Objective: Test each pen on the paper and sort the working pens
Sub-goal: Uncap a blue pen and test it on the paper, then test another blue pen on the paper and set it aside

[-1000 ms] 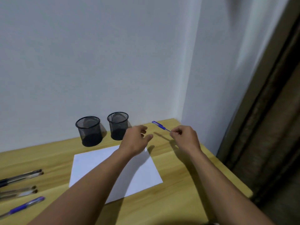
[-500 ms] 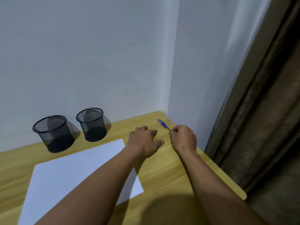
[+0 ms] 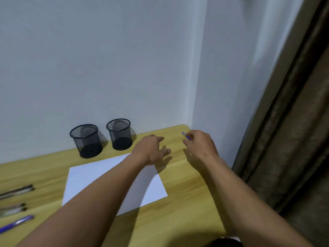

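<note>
Blue pen [image 3: 186, 136] pointing up-left, away

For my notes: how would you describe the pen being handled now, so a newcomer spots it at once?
Look to the far right corner of the light wooden table, where two white walls meet. There the right hand holds a slim blue pen, one end poking out of its grip. The other pens all lie flat at the table's left edge.

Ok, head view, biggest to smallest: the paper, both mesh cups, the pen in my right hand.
1. Paper
2. Left cup and right cup, too alike to rank
3. Pen, mostly hidden by the right hand
</note>
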`<move>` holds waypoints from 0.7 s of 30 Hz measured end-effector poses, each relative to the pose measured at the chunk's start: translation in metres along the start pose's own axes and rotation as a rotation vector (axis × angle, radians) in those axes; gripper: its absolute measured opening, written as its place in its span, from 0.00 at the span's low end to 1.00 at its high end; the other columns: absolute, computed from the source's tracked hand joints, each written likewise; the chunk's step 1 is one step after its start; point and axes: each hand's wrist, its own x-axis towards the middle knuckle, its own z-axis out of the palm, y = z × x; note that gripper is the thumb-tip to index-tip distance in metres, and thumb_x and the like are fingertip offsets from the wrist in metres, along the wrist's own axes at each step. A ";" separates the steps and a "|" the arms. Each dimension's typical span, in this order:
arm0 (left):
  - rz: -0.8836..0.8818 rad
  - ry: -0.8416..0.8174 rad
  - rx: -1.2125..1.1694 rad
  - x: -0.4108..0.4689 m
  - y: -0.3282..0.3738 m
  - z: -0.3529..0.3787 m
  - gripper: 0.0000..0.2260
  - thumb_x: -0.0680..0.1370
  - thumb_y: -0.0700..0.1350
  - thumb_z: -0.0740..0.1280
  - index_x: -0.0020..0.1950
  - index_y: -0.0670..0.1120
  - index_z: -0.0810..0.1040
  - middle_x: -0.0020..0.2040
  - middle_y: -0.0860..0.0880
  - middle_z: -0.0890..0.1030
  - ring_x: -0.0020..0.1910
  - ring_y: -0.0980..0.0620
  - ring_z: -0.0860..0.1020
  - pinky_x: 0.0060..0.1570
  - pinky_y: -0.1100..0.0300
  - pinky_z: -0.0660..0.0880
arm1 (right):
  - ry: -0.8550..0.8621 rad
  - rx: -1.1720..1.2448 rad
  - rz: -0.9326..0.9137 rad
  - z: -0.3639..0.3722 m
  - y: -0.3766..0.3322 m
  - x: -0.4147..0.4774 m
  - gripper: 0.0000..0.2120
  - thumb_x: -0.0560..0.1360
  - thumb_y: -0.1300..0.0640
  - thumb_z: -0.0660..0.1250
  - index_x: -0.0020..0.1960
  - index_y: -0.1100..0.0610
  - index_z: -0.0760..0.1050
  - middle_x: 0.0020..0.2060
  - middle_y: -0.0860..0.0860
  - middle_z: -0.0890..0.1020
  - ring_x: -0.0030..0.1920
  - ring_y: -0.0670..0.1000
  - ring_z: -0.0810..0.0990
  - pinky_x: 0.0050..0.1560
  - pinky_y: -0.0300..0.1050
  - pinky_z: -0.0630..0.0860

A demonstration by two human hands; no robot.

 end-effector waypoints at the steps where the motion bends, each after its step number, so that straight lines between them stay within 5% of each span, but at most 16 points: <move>1: -0.006 0.017 -0.011 -0.011 -0.007 -0.009 0.31 0.75 0.63 0.66 0.74 0.50 0.70 0.71 0.47 0.74 0.70 0.46 0.72 0.65 0.52 0.71 | -0.028 0.006 -0.032 -0.002 -0.011 -0.003 0.16 0.80 0.51 0.67 0.65 0.54 0.80 0.59 0.53 0.84 0.61 0.56 0.80 0.60 0.51 0.78; 12: -0.242 0.169 0.021 -0.177 -0.121 -0.081 0.23 0.77 0.57 0.67 0.69 0.49 0.76 0.67 0.50 0.78 0.67 0.49 0.74 0.64 0.52 0.72 | -0.285 -0.004 -0.392 0.035 -0.162 -0.071 0.16 0.77 0.50 0.69 0.60 0.58 0.82 0.56 0.53 0.85 0.58 0.56 0.81 0.55 0.49 0.78; 21: -0.465 0.256 -0.009 -0.282 -0.199 -0.100 0.18 0.75 0.51 0.70 0.63 0.45 0.81 0.60 0.46 0.83 0.58 0.48 0.80 0.56 0.57 0.75 | -0.528 0.011 -0.651 0.114 -0.259 -0.158 0.18 0.79 0.51 0.68 0.66 0.57 0.79 0.60 0.54 0.83 0.60 0.55 0.80 0.58 0.50 0.78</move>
